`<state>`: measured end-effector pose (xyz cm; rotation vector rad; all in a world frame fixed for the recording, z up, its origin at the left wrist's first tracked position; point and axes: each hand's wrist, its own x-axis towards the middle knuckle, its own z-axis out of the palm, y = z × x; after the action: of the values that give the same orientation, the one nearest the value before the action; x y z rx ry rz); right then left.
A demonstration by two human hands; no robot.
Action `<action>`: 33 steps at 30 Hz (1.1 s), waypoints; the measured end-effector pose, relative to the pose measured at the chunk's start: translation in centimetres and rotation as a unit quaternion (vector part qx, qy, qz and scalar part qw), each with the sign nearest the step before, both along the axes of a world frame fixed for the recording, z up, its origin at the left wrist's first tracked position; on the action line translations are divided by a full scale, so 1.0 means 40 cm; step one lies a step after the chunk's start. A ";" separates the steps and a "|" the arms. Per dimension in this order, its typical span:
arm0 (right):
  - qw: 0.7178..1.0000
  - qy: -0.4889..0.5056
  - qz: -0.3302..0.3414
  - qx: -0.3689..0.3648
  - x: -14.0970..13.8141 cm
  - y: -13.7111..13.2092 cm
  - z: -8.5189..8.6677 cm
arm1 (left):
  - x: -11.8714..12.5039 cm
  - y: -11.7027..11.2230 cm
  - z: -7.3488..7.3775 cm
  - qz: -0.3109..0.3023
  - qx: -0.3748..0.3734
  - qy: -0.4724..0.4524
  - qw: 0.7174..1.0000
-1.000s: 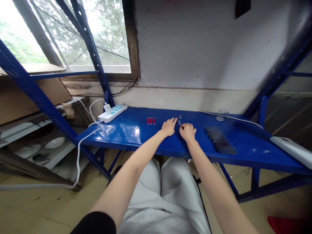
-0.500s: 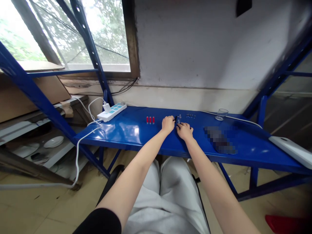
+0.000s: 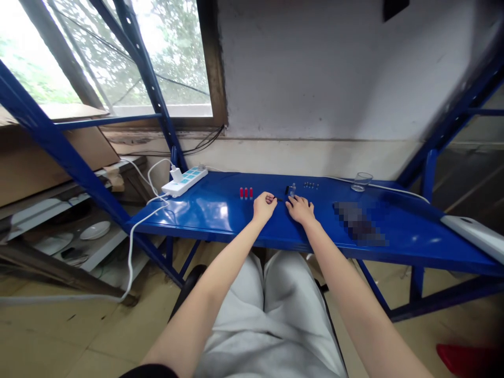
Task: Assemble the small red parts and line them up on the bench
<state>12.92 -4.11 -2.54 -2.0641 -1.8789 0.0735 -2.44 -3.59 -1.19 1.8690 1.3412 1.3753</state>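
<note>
My left hand [image 3: 263, 206] is closed in a pinch just above the blue table. A small, thin dark piece [image 3: 279, 199] sticks out of its fingertips to the right; its kind is too small to tell. My right hand [image 3: 301, 209] rests palm down with its fingers apart. Just beyond its fingertips is a small clear item [image 3: 293, 188], with a black piece [image 3: 287, 189] on its left; I cannot tell whether the fingers touch them. Three red tubes [image 3: 246, 193] with clear ends stand in a row left of my hands. Several tiny metallic bits [image 3: 311, 185] lie at the back right.
The blue table [image 3: 189, 218] runs along the wall. A white power strip [image 3: 184, 181] with cables lies at its left end. A clear glass [image 3: 361, 181] stands at the back right, a blurred-out dark object [image 3: 358, 224] nearer, and a white device [image 3: 474, 239] at the right edge.
My left hand has drawn back left and toward me, away from the black piece and clear item, with the thin dark piece in its fingers. My right hand stays almost in place.
</note>
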 end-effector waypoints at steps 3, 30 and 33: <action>1.000 0.000 0.000 -0.020 0.002 0.004 0.000 | -0.014 -0.007 0.003 0.031 -0.013 -0.049 0.998; 0.890 0.239 0.180 0.344 -0.027 -0.048 0.038 | -0.030 0.017 -0.010 0.002 -0.016 -0.185 0.983; 0.886 0.255 0.197 0.334 -0.032 -0.053 0.039 | -0.030 0.017 -0.008 -0.012 -0.041 -0.234 0.971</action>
<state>11.65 -6.25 -0.99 -1.0604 -1.6366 0.0506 -3.66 -2.92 -1.51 1.3827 1.1073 1.5938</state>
